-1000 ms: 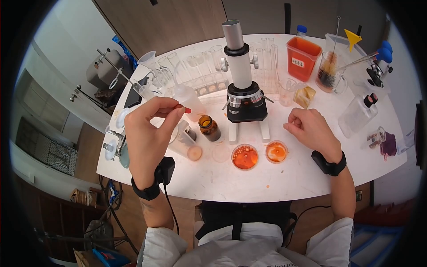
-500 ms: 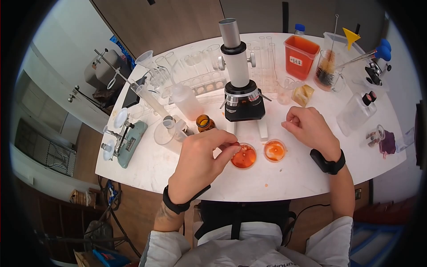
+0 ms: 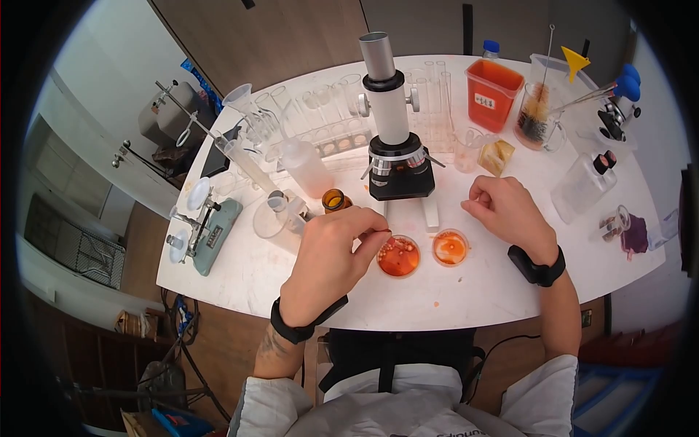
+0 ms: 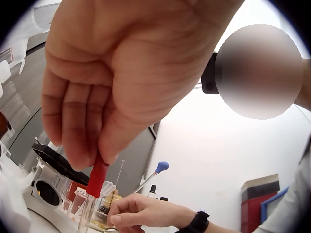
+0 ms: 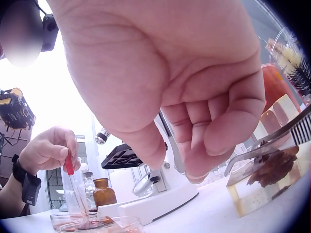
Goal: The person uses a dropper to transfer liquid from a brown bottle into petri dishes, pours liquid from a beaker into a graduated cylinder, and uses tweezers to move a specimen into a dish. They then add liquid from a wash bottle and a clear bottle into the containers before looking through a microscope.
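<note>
Thumb and fingertips of my left hand pinch the red rubber bulb of a dropper. Its glass tube points down over the left petri dish, which holds orange-red liquid and pale beads along its far side. Beside it lies a second petri dish with an orange and whitish content. A brown glass bottle stands uncapped just beyond the left hand. My right hand lies by the right of the microscope, fingers loosely curled and holding nothing.
A microscope stands behind the dishes. Further left are a plastic wash bottle, a green balance and a test tube rack. Near the right hand sit a yellowish specimen block, a red-orange container and a clear bottle.
From beside the brown bottle, my left hand has moved right and down with the dropper to the left dish, staying there over the last half second. My right hand has kept its place.
</note>
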Demonstrator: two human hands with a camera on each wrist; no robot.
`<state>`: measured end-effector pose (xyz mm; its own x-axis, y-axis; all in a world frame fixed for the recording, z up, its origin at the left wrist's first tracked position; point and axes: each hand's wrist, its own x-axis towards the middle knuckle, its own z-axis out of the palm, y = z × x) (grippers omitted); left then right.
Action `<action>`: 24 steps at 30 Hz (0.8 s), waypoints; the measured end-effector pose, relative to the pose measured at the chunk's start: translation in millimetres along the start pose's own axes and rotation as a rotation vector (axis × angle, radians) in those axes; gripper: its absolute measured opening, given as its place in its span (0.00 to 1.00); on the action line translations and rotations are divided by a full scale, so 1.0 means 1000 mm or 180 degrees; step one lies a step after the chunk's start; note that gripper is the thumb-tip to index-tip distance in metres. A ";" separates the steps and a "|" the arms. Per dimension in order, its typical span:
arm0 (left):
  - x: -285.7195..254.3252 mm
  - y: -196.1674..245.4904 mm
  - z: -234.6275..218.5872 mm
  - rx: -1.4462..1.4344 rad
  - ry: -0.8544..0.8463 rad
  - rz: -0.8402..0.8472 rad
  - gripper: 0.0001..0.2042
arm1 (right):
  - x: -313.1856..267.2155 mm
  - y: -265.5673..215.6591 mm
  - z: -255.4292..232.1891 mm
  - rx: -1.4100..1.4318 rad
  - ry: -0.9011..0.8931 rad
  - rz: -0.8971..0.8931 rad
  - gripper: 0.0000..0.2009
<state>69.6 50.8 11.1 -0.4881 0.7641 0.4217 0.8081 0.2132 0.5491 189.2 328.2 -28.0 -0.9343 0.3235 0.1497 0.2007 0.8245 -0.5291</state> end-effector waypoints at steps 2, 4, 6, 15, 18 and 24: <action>0.000 0.001 -0.001 0.0015 -0.0012 -0.0033 0.04 | 0.000 -0.001 0.000 -0.0007 -0.0032 0.0038 0.12; 0.000 0.006 -0.003 -0.0026 -0.0025 -0.0127 0.04 | 0.000 -0.002 -0.001 -0.0020 -0.0076 0.0083 0.12; 0.000 0.007 -0.005 -0.0045 -0.0038 -0.0181 0.05 | 0.000 -0.001 -0.001 -0.0034 -0.0073 0.0070 0.12; -0.003 0.013 -0.033 -0.0069 0.0150 -0.0360 0.07 | 0.000 -0.002 -0.001 -0.0104 -0.0068 0.0062 0.12; -0.001 0.016 -0.055 -0.0205 0.0365 -0.0592 0.06 | 0.000 -0.002 -0.001 -0.0097 -0.0065 0.0064 0.12; 0.007 -0.005 -0.081 0.0038 0.0972 -0.0479 0.06 | -0.001 -0.004 -0.002 -0.0103 -0.0035 0.0049 0.12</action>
<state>35.8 5.4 69.8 -0.6770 0.5062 0.5342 0.7224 0.3184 0.6138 190.4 325.6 -24.6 -0.9342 0.3313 0.1326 0.2243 0.8341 -0.5040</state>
